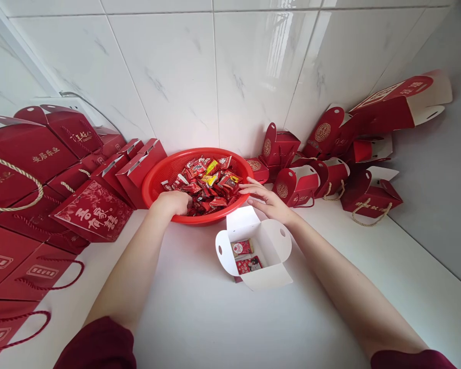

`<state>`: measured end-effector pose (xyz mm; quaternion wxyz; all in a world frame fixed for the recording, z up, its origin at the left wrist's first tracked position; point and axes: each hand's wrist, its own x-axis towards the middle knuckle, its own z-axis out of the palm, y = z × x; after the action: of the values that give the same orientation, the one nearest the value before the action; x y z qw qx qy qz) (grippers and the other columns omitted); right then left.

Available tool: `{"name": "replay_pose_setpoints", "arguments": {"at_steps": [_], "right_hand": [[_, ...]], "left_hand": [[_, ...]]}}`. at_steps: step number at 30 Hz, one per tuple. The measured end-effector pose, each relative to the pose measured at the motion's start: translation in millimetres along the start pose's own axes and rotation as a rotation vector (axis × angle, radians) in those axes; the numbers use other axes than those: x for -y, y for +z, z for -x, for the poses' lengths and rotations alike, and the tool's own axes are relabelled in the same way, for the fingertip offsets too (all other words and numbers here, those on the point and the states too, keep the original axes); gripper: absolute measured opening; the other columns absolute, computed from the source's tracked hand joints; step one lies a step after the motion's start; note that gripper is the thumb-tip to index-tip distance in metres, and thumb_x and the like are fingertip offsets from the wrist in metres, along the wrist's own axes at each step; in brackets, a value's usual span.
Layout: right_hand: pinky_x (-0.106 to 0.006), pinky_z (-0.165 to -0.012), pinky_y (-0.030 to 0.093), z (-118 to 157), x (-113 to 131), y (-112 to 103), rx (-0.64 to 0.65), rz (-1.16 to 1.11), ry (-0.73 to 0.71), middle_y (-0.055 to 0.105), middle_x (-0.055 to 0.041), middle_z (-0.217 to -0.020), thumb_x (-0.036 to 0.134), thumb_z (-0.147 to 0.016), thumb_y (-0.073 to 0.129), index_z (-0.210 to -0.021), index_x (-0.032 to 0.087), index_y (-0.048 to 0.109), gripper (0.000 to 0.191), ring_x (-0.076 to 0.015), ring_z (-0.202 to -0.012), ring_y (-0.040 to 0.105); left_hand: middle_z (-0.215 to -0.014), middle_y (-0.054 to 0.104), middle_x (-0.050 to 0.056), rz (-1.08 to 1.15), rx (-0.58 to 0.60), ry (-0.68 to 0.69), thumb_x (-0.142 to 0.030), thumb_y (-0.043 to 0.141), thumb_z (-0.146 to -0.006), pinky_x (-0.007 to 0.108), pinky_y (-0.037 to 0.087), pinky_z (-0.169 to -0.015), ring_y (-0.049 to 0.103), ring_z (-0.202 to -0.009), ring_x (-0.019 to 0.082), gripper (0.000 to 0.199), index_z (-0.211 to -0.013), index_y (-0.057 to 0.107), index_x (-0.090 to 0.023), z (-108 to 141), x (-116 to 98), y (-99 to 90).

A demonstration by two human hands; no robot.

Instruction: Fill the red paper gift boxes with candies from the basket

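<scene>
A red plastic basket full of wrapped candies stands against the tiled wall. My left hand reaches over its near left rim into the candies; the fingers are bent and partly hidden among the wrappers, so what they hold, if anything, does not show. My right hand lies at the basket's right rim with the fingers stretched out and apart, holding nothing. Just below that hand, an open gift box with white inner flaps sits on the white surface. Inside it are red wrapped packets.
Red gift boxes with rope handles are stacked along the left side. More small red boxes crowd the right back, some with flaps standing up. A larger opened carton leans over them. White marbled tiles form the back wall.
</scene>
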<state>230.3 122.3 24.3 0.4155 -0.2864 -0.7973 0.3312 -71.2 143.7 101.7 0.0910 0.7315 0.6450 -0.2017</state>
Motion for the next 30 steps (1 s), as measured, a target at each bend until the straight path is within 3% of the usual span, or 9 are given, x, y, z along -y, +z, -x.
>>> {"name": "replay_pose_setpoints", "arguments": {"at_steps": [7,12,14,16,19,22,24,30], "right_hand": [[-0.053,-0.121,0.018,0,-1,-1,0.007,0.007,-0.006,0.053,-0.0018,-0.145,0.04,-0.096,0.054,-0.126,0.032,0.063,0.032,-0.024,-0.15,0.018],[-0.052,-0.121,0.02,0,-1,0,0.003,0.006,-0.001,0.053,-0.0021,-0.145,0.038,-0.096,0.054,-0.127,0.032,0.063,0.032,-0.0228,-0.15,0.018],[-0.051,-0.121,0.02,-1,0,0,0.003,0.0,-0.002,0.054,-0.002,-0.144,0.039,-0.096,0.055,-0.126,0.032,0.063,0.032,-0.0223,-0.15,0.019],[-0.051,-0.121,0.019,-3,4,-2,0.016,-0.013,0.005,0.056,-0.0024,-0.143,0.04,-0.095,0.057,-0.124,0.031,0.065,0.032,-0.0227,-0.149,0.022],[-0.051,-0.118,0.025,-7,18,-10,0.001,-0.047,0.068,0.063,-0.0051,-0.133,0.043,-0.093,0.059,-0.118,0.027,0.069,0.031,-0.0249,-0.141,0.039],[-0.047,-0.108,0.041,-9,45,-18,-0.12,-0.103,0.145,0.071,-0.0073,-0.116,0.045,-0.093,0.059,-0.111,0.023,0.071,0.031,-0.0243,-0.118,0.061],[-0.044,-0.103,0.046,-7,68,-20,-0.176,-0.159,0.161,0.072,-0.0074,-0.111,0.045,-0.092,0.061,-0.108,0.022,0.072,0.03,-0.0223,-0.107,0.065],[-0.04,-0.09,0.055,-1,118,-4,-0.063,-0.418,0.205,0.071,-0.0086,-0.111,0.04,-0.085,0.071,-0.112,0.019,0.068,0.034,-0.0193,-0.095,0.069]], "left_hand": [[-0.104,0.074,0.012,0.0,-0.003,-0.054,-0.019,0.071,-0.06,0.038,0.053,-0.08,0.068,-0.096,0.033,0.026,-0.085,0.074,-0.022,6,-9,-6.6],[-0.112,0.07,0.019,0.059,-0.19,-0.122,-0.017,0.066,-0.07,0.043,0.053,-0.082,0.066,-0.104,0.038,0.029,-0.098,0.073,-0.016,11,0,-7.8],[-0.114,0.071,0.016,0.09,-0.295,-0.121,-0.026,0.063,-0.079,0.041,0.052,-0.086,0.066,-0.106,0.035,0.028,-0.104,0.072,-0.019,21,4,-13.1],[-0.113,0.073,0.009,0.266,-0.439,-0.027,-0.038,0.061,-0.085,0.036,0.053,-0.088,0.067,-0.104,0.028,0.03,-0.109,0.071,-0.023,36,5,-19.7],[-0.104,0.075,0.005,0.77,-0.583,0.247,-0.049,0.069,-0.081,0.032,0.057,-0.083,0.071,-0.091,0.022,0.04,-0.111,0.071,-0.022,60,-4,-26.3],[-0.095,0.076,0.007,1.144,-0.519,0.396,-0.048,0.078,-0.074,0.033,0.06,-0.076,0.072,-0.081,0.021,0.049,-0.113,0.071,-0.02,77,-24,-26.4],[-0.094,0.076,0.007,1.301,-0.439,0.434,-0.044,0.081,-0.072,0.032,0.061,-0.076,0.073,-0.081,0.021,0.047,-0.11,0.071,-0.018,83,-40,-24.2],[-0.093,0.077,0.006,1.455,-0.173,0.53,-0.035,0.08,-0.076,0.026,0.061,-0.076,0.074,-0.087,0.019,0.034,-0.1,0.065,-0.017,92,-70,-16.3]]}}
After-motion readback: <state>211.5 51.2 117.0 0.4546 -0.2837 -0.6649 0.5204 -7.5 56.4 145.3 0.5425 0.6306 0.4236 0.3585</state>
